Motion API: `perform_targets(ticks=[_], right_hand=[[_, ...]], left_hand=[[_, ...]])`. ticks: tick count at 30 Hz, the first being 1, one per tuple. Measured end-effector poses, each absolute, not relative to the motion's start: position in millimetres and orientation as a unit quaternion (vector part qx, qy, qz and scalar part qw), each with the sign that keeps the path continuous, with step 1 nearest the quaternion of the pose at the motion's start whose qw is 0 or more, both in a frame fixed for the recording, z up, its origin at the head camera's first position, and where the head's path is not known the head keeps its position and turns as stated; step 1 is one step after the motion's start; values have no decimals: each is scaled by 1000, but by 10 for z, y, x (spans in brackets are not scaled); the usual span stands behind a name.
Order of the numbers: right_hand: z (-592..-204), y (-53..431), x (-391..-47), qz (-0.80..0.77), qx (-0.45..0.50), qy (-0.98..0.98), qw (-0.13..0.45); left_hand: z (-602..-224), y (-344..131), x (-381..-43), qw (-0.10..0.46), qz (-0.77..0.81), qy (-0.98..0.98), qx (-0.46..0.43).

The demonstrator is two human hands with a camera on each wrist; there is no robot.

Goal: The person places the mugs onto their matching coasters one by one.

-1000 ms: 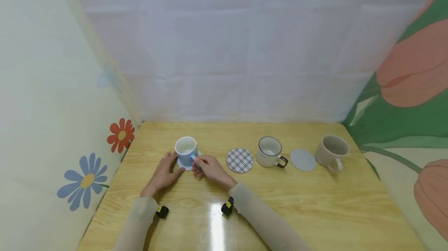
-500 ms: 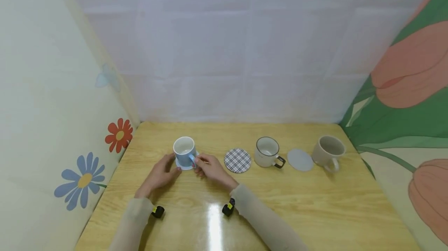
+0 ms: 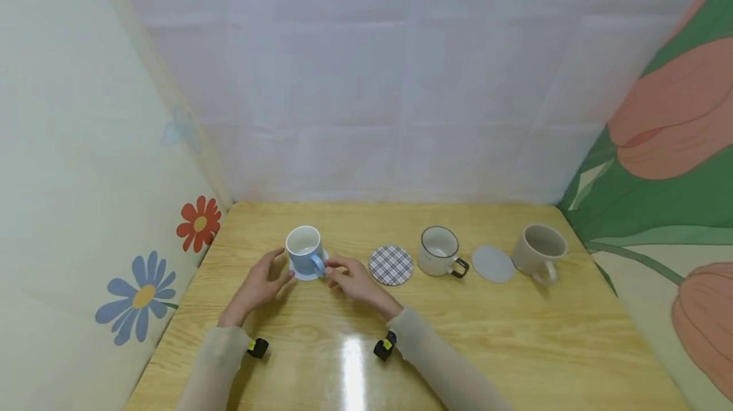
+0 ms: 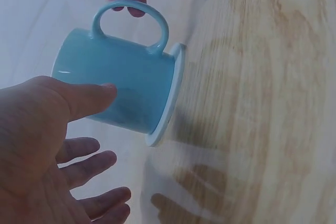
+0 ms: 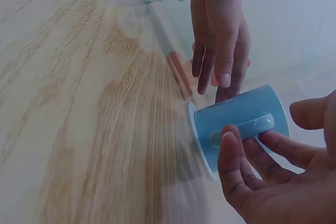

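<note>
Mug, pale blue, stands upright on a light round coaster at the far left of the table. I see the left hand loose at its left and the right hand loose beside its handle, neither gripping anything, any touch unclear. Should the right hand snag the handle, I judge the mug could tip or skid off-centre toward the plaid coaster to the right.
</note>
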State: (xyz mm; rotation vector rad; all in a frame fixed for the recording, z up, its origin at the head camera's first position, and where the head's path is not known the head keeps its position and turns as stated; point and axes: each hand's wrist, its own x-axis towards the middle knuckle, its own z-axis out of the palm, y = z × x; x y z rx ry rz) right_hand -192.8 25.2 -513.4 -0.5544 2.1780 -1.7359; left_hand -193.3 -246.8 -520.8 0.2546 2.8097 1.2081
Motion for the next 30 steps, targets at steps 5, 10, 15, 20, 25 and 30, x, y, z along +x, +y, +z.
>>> perform_targets(ticks=[5,10,15,20,25,30], right_hand=[[-5105,340,-1889,-600,-193,761,154],[-5047,432,-1866,-601,-197,759,155],[-4998,542,-1839,-605,-203,755,150],[-4930,647,-1818,-608,-205,754,140],[-4815,723,-1798,-603,-215,757,129],[-4734,802,-1756,-590,-224,767,117]], left_hand=[[-5201,-2464,-1921,21,397,914,77],[-5154,-2460,-1907,5,419,905,79],[-5070,-2429,-1882,-6,427,900,86],[-4993,-2389,-1864,-25,433,897,89],[-4929,-2352,-1853,-44,439,891,107],[-4868,-2302,-1843,-53,443,887,119]])
